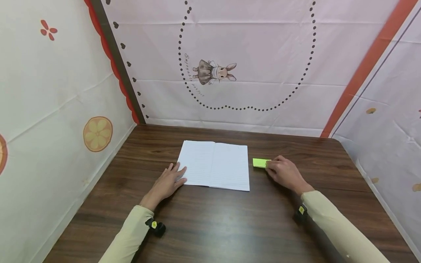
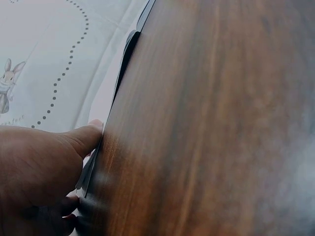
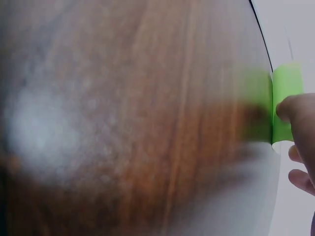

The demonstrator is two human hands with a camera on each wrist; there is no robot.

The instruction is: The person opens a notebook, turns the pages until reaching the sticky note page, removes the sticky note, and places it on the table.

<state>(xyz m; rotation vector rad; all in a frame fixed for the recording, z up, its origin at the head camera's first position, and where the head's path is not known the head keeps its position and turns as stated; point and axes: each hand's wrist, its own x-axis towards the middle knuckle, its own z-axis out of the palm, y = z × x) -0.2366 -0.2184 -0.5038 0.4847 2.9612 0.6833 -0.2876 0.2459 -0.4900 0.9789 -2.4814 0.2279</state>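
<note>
An open lined notebook point(image 1: 229, 164) lies on the table with blank pages showing. My left hand point(image 1: 165, 183) rests at its lower left edge, fingers spread and relaxed on the page. In the left wrist view the thumb point(image 2: 88, 136) touches the notebook's edge. To the right of the notebook is a bright green sticky note point(image 1: 260, 163). My right hand point(image 1: 285, 173) pinches its right end, fingers curled. The right wrist view has the thumb against the green sticky note point(image 3: 284, 86), which curves up at its end. Whether several notes are stacked there, I cannot tell.
A dark wood-grain table point(image 1: 210, 223) spreads under both hands. White printed cloth point(image 1: 263, 47) hangs behind it and along both sides. Each wrist wears a small black camera, one at the left sleeve point(image 1: 159, 229) and one at the right point(image 1: 300, 214).
</note>
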